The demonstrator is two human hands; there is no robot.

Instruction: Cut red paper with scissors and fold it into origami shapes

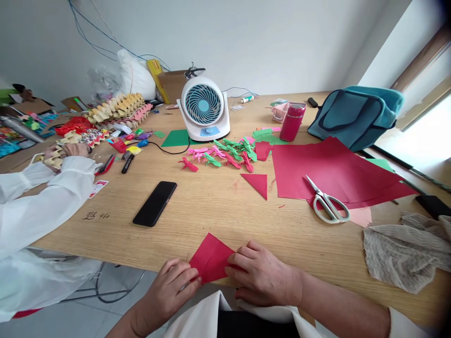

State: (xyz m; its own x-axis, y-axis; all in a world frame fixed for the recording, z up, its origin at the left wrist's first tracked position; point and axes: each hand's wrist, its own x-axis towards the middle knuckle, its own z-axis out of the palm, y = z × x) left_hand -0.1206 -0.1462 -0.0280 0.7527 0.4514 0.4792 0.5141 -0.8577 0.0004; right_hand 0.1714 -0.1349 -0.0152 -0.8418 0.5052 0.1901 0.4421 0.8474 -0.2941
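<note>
A small red paper square (212, 257) with a faint crease lies at the table's front edge, turned with one corner pointing away from me. My left hand (178, 281) grips its left corner, fingers bent over the paper. At the opposite corner, my right hand (264, 272) is closed on the same sheet, its thumb hidden. Farther ahead lies a folded red paper triangle (259, 183). Beyond that, several small folded paper figures (230, 152) in pink, green and red are heaped together. White-handled scissors (327, 203) rest half on large red paper sheets (317, 169).
A black phone (155, 203) lies left of centre. A white fan (203, 105) stands at the back, with a red flask (293, 122) and a blue bag (355, 115) to its right. A grey cloth (401, 256) is at right. Someone's white sleeve (66, 188) reaches in from the left.
</note>
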